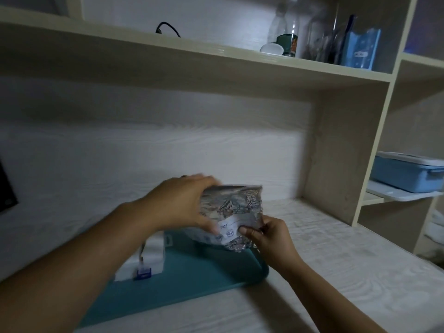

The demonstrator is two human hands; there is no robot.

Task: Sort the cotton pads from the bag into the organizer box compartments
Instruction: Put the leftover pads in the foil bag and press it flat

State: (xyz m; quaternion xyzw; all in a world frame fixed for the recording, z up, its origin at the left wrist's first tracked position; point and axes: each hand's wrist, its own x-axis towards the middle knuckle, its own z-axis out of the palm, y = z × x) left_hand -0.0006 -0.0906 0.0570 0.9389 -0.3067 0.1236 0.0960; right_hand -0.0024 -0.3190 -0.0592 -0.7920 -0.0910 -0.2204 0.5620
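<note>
You hold the bag [231, 213] with both hands above the far end of the box [182, 277]. Your left hand [179, 204] grips the bag from its left side, with the fingers curled over the top edge and the thumb pressed on the front, near the white label. Your right hand [269, 233] pinches the lower right corner of the bag between the thumb and the fingers. The bag is transparent with a printed pattern, and it looks full, but you cannot tell the single cotton pads inside because the picture is blurred there.

The box is teal, and it lies on the desk [324, 260], closer to the left edge than to the right one. Its compartments are not visible from this angle. A white packet [149, 258] with a small blue label rests on the left part of the box.

On the shelf [240, 58] above the desk, a clear bottle [292, 27] and a blue pouch [362, 49] stand near the right end. A blue container [408, 173] with a lid sits on a lower side shelf at the right.
</note>
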